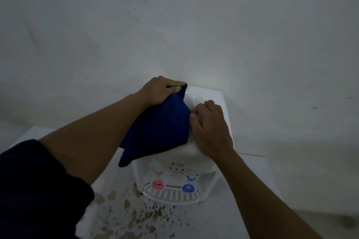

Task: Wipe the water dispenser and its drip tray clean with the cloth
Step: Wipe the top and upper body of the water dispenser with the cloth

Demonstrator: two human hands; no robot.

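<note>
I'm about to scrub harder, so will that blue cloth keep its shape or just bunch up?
Probably floppy: the blue cloth drapes over the dispenser top and sags past its edge. It likely bunches easily, since the left hand and right hand each pinch a corner to spread it.

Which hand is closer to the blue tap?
Right. The right hand rests on the white water dispenser's top, above the blue tap; the left hand is farther back and left.
</note>
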